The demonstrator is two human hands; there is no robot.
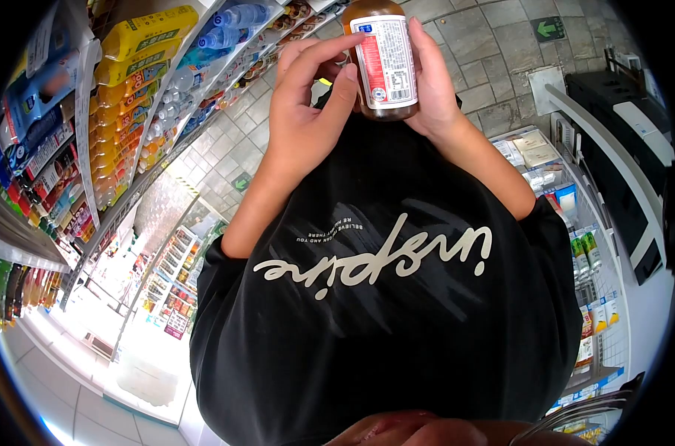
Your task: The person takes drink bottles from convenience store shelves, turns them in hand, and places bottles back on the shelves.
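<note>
A bottle [386, 74] was held in the right hand [435, 93]; its label [394, 46] was touched by the left hand [313, 104], forefinger extended, grip unclear.

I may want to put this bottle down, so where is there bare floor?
Grey tiles show bare between the right hand, which holds the bottle, and the black unit, and between the left forearm and the packed drinks. It is crowded among those drinks and the packets at right.
</note>
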